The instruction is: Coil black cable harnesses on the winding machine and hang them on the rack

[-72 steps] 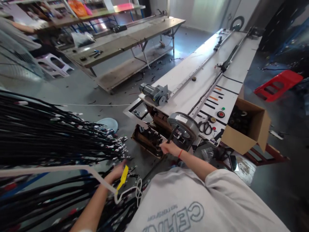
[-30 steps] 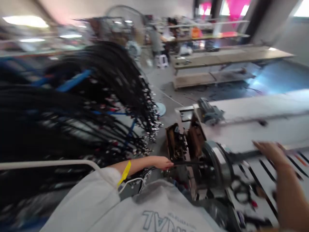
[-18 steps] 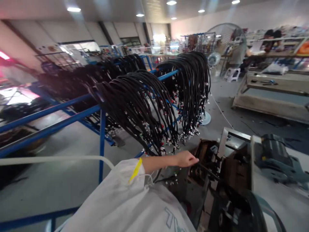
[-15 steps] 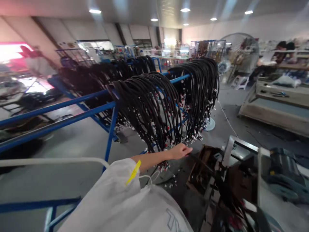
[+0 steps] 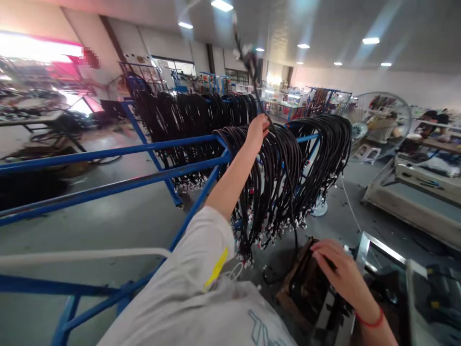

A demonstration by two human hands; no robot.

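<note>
Blue rack (image 5: 151,144) spans left to centre, 2 rails in front, draped with dense black cable bundles (image 5: 288,168), white and red connector ends dangling low. Large fan (image 5: 382,125) beyond, right. Workbench (image 5: 421,202) far right.

Left hand (image 5: 257,130) raised over rack top, clenched on single black cable (image 5: 252,79); cable thin, dark, blurred, running up from hand, pale tip high overhead.

Right hand (image 5: 340,274) low right, fingers spread and released, resting on dark machine housing (image 5: 306,288).

Black cable (image 5: 256,91), blurred, swung up above the rack, apparently white connectors at its tip
</note>
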